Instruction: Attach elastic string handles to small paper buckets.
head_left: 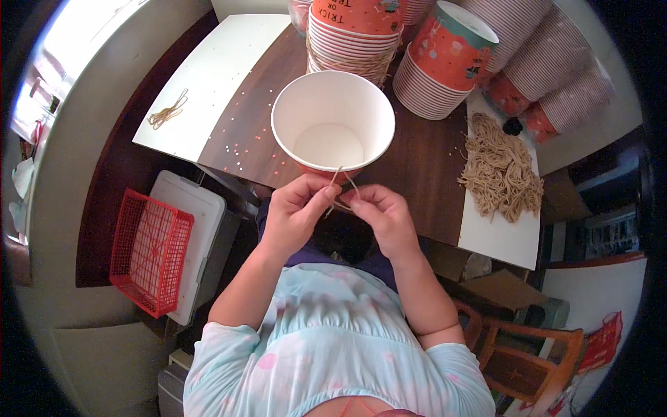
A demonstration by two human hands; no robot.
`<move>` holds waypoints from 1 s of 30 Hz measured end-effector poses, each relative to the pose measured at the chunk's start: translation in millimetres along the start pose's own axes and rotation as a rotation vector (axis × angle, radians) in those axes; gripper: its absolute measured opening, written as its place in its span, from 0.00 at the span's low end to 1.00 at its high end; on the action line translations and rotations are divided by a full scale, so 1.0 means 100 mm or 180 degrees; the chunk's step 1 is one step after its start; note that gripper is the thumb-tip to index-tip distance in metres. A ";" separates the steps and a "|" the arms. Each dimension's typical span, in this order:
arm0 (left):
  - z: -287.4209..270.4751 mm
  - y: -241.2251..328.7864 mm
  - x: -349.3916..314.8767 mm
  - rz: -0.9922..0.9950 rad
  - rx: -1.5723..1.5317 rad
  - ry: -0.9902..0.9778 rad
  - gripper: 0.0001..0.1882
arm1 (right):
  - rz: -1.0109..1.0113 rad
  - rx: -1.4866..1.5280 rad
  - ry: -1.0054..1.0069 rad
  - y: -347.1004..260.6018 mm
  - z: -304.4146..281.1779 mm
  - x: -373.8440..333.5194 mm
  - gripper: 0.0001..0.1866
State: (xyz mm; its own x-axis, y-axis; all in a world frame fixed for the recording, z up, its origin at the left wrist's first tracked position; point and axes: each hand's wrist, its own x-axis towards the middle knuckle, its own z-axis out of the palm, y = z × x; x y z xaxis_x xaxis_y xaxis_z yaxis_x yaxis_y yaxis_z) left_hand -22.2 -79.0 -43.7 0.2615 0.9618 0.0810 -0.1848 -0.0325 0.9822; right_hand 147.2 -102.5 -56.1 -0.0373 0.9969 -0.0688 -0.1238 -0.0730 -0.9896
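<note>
A large white-lined paper bucket (332, 142) stands at the table's near edge with its mouth toward me. At its near rim a thin tan cord (353, 183) runs between my two hands. My left hand (303, 208) pinches one part of the cord between thumb and fingertips, just below the rim. Close beside it, my right hand (381, 210) pinches the other part, fingers bent. The cord crosses or loops between them; whether it passes through the bucket's wall cannot be made out. Most of the bucket's orange outer side is hidden.
Stacked orange buckets (354, 42) and a second stack (439, 62) stand at the back. A heap of tan cords (499, 170) lies on the right, a few cords (168, 111) on the left. Small paper dots dot the brown tabletop (233, 128). A red basket (151, 254) sits lower left.
</note>
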 end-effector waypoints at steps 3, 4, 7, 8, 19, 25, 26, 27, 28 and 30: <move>-0.03 0.00 0.00 -0.0083 -0.0471 0.0054 0.08 | 0.0086 0.0599 0.0013 -0.03 -0.09 -0.02 0.08; -0.05 -0.01 0.00 -0.0085 -0.0470 0.0051 0.08 | 0.0086 0.0601 0.0016 -0.01 -0.12 -0.01 0.08; -0.09 -0.05 0.00 -0.0093 -0.0525 0.0076 0.09 | 0.0121 0.1126 -0.0147 0.03 -0.16 0.00 0.07; -0.10 -0.05 0.00 -0.0088 -0.0510 0.0045 0.10 | 0.0191 0.1069 -0.0099 0.02 -0.16 -0.01 0.07; -0.01 -0.20 -0.05 -0.1093 -0.1593 -0.0193 0.11 | -0.0121 -0.0822 0.0042 0.10 0.10 0.00 0.08; 0.01 -0.23 -0.03 -0.0384 -0.0088 0.0040 0.08 | -0.1554 -0.2266 0.0707 0.00 0.15 -0.07 0.07; 0.02 -0.22 -0.04 -0.0384 -0.0090 0.0046 0.08 | -0.1554 -0.2267 0.0701 -0.05 0.16 -0.10 0.07; 0.05 -0.17 -0.04 0.0081 0.0455 0.0213 0.07 | -0.1457 -0.1950 0.0672 -0.12 0.16 -0.13 0.07; 0.07 -0.15 -0.05 0.0547 0.1000 0.0380 0.06 | -0.1358 -0.1634 0.0643 -0.15 0.17 -0.14 0.08; 0.07 -0.15 -0.06 0.0639 0.1266 0.0472 0.06 | -0.1281 -0.1485 0.0571 -0.14 0.23 -0.13 0.09</move>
State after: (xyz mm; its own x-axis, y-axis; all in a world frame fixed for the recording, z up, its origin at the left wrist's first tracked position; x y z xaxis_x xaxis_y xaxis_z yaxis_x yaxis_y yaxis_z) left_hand -14.1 -86.6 -57.7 0.1142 0.9533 0.2795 0.1671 -0.2958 0.9405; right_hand 126.9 -114.7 -38.8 0.0937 0.9359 0.3396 0.3526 0.2878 -0.8904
